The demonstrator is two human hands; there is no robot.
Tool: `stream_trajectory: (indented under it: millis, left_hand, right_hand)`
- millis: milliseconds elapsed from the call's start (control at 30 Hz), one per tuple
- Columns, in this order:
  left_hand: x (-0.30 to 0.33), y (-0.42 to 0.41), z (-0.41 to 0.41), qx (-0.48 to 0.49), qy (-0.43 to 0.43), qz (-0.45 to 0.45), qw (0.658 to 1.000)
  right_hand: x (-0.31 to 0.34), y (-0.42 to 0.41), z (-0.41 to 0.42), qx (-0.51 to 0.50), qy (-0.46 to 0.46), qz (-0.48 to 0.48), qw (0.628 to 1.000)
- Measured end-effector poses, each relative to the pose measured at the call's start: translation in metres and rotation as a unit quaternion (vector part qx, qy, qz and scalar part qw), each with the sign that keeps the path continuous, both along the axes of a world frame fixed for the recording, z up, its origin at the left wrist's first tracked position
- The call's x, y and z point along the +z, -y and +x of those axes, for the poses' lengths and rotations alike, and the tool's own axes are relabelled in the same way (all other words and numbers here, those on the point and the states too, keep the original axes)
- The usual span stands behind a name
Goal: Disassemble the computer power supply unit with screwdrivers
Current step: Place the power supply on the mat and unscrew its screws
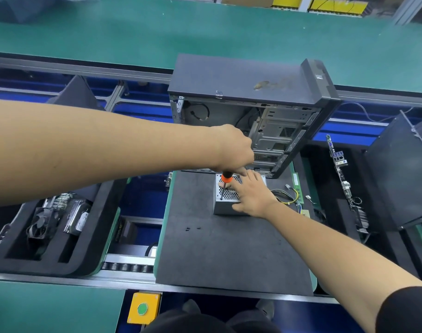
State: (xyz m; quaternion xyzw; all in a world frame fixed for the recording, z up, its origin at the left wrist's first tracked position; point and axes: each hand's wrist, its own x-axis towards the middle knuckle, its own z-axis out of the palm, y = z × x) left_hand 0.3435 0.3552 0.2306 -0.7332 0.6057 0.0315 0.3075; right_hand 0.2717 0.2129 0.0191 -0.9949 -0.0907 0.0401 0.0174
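Note:
The grey metal power supply unit stands on a dark foam mat, its perforated grille facing up. My left hand grips a screwdriver with a black and orange handle; it stands upright with its tip at the grille's near left corner. My right hand lies flat on the unit's top and right side, holding it down. Coloured cables trail from the unit to the right. Two small black screws lie on the mat in front.
An open black computer case stands just behind the unit. A foam tray at left holds a fan and a drive. At right sit a motherboard on edge and a black panel. A yellow box with a green button is below.

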Motion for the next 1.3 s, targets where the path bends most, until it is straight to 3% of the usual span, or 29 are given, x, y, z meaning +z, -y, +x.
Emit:
stream_trajectory:
  millis: [67, 200, 467, 700, 833, 1000, 1167, 1300]
  left_hand:
    - [-0.001, -0.001, -0.002, 0.033, -0.015, -0.007, 0.999]
    - [0.009, -0.006, 0.008, 0.040, -0.138, 0.020, 0.989]
    - [0.008, -0.005, 0.015, -0.036, -0.107, 0.012, 0.993]
    - [-0.005, -0.003, -0.002, 0.087, -0.080, -0.036, 0.992]
    - [-0.001, -0.009, 0.005, 0.168, -0.202, -0.035, 0.964]
    - [0.010, -0.017, 0.018, 0.092, -0.260, -0.003, 0.961]
    - [0.008, -0.021, 0.018, 0.048, -0.204, -0.054, 0.976]
    - [0.000, -0.022, 0.006, 0.016, -0.080, -0.041, 0.996]
  right_hand:
    - [0.000, 0.000, 0.000, -0.001, -0.002, 0.000, 1.000]
    - [0.002, 0.000, -0.001, 0.000, -0.005, 0.007, 1.000]
    - [-0.001, 0.000, -0.002, 0.013, 0.030, 0.004, 0.999]
    - [0.000, 0.000, -0.001, 0.006, 0.008, 0.012, 1.000]
    - [-0.001, 0.000, -0.002, 0.010, 0.018, 0.006, 1.000]
    - [-0.001, 0.001, -0.001, 0.013, 0.020, 0.012, 1.000]
    - [-0.003, 0.000, -0.002, 0.010, 0.025, 0.007, 1.000]
    - [-0.003, -0.001, -0.001, 0.008, 0.025, 0.001, 1.000]
